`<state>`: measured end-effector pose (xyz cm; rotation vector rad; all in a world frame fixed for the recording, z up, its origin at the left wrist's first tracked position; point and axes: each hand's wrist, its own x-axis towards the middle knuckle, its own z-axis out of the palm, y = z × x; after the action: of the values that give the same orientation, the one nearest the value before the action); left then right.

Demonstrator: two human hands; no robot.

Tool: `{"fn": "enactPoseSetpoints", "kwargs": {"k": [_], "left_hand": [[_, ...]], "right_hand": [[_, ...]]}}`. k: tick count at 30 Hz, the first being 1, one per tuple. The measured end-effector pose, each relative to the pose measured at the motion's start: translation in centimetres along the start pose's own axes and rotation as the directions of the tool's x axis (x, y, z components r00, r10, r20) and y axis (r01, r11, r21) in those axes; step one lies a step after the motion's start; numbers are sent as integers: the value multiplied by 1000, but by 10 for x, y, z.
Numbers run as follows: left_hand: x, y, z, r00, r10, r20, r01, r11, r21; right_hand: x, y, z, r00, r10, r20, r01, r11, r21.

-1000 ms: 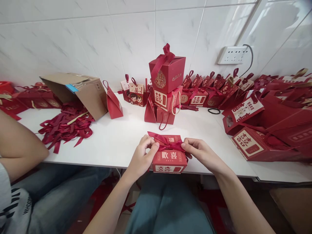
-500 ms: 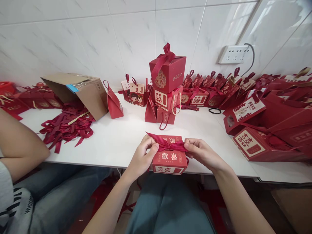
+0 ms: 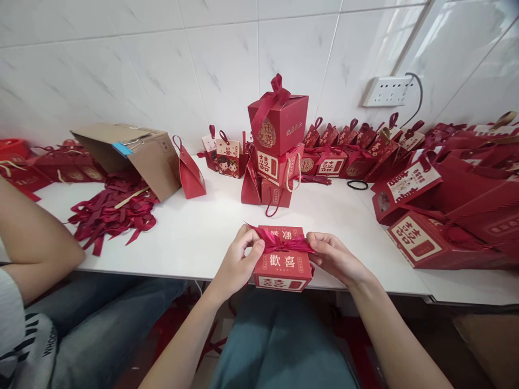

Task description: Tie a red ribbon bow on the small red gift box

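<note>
A red gift box [image 3: 279, 267] with gold Chinese characters lies at the table's front edge, right before me. Across its top runs a dark red ribbon [image 3: 280, 241], knotted in the middle. My left hand [image 3: 241, 254] pinches the ribbon's left part between thumb and fingers, at the box's left side. On the other side, my right hand [image 3: 332, 254] has the ribbon's right end between thumb and forefinger. Behind the box rises a stack of red gift boxes [image 3: 279, 124], the top one tied with a ribbon bow.
A heap of loose red ribbons [image 3: 115, 213] spills from a tipped cardboard box [image 3: 156, 167] on the left. Beside it sits a co-worker's arm [image 3: 40, 243]. Red gift bags [image 3: 466, 205] crowd the right. A black hair tie [image 3: 357, 185] lies farther back on the white table [image 3: 194, 237].
Almost nothing differs. Both hands keep hold of the ribbon, and the whole view has shifted very slightly.
</note>
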<state>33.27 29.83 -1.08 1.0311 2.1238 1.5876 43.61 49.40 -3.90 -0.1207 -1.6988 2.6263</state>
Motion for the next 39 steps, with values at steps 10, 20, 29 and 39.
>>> {"fn": "enactPoseSetpoints", "kwargs": {"k": [10,20,29,39], "left_hand": [[1,0,1,1000,12,-9,-11,1000,7],[1,-7,8,996,50,-73,-54,996,-65],[1,-6,8,997,43,-71,-48,997,-63],[1,-7,8,996,52,-77,-57,997,-58]], "right_hand": [[1,3,0,1000,2,6,-2,1000,-14],[2,9,0,1000,-24,-1,24,999,-46],[1,8,0,1000,-22,8,23,999,-45],[1,7,0,1000,-11,-7,10,998,-65]]}}
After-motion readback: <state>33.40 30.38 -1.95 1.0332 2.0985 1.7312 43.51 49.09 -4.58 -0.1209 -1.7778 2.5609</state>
